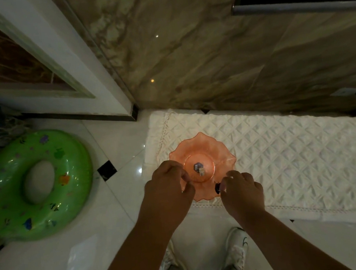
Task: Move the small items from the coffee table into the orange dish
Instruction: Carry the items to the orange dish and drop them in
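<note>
The orange dish (201,152) is sitting low in the frame's centre on a white quilted cloth (289,148), holding 2 small items (199,168). The left hand (168,184) is hovering over its left rim, fingers curled closed. The right hand (243,188) is pinching a small dark item (217,188) at the lower right rim.

One view only, from a head-worn wide-angle camera looking almost straight down, tipped slightly forward. The wearer's shoes (236,248) sit at the bottom edge, both forearms rising from there to mid-frame. The dish (201,152) lies near centre, close beneath the lens. The wall (209,54) fills the upper frame, and straight lines bow toward the edges. No second view shares the scene.
</note>
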`<action>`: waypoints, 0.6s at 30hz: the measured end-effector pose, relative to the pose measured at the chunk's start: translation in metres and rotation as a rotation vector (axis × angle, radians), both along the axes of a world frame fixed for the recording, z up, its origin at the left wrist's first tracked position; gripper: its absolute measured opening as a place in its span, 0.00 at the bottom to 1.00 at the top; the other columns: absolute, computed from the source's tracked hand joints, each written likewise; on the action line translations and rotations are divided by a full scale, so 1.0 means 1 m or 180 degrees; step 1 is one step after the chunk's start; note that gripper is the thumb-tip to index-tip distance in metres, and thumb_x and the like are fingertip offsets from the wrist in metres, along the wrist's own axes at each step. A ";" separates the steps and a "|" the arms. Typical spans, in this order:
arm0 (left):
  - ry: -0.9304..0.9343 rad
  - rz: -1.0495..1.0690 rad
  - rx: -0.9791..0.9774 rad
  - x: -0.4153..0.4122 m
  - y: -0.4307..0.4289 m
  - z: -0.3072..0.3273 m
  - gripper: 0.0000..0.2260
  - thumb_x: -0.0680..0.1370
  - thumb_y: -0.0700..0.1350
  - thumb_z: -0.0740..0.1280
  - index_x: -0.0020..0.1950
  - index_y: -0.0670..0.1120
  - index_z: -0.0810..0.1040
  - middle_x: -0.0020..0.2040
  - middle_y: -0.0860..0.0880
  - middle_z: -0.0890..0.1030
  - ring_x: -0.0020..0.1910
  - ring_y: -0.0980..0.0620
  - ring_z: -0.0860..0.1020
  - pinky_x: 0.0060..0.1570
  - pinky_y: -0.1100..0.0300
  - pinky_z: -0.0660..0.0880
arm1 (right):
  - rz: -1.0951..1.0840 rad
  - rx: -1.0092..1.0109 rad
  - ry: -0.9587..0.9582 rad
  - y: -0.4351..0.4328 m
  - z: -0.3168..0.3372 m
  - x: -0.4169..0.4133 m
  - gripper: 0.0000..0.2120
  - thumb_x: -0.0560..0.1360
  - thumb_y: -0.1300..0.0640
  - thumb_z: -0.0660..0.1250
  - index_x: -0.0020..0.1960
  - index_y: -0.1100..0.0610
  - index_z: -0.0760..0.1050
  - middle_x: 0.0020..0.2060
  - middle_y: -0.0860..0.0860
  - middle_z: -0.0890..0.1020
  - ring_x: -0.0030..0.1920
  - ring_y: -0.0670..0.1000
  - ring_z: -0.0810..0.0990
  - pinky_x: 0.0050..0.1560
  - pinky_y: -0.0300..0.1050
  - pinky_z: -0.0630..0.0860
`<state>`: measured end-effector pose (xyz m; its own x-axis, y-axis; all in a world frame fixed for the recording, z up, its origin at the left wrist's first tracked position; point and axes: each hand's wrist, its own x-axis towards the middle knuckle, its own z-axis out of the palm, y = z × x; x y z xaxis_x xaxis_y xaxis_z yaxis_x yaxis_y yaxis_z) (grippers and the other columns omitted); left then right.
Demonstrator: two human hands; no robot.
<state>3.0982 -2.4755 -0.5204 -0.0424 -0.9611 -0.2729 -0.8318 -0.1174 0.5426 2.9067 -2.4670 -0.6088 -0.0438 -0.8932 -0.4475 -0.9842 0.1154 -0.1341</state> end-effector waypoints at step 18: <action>-0.0387 0.0188 0.0375 0.001 -0.010 -0.072 0.05 0.72 0.53 0.67 0.46 0.56 0.78 0.69 0.59 0.68 0.68 0.56 0.64 0.59 0.52 0.64 | -0.0470 0.0085 -0.0593 -0.027 0.008 -0.015 0.11 0.71 0.47 0.65 0.53 0.40 0.74 0.56 0.41 0.75 0.59 0.50 0.71 0.51 0.49 0.65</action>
<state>3.0993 -2.4850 -0.5928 0.0533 -0.9220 -0.3834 -0.8802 -0.2247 0.4181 2.8918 -2.4937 -0.6005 -0.0876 -0.8710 -0.4835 -0.9149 0.2623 -0.3067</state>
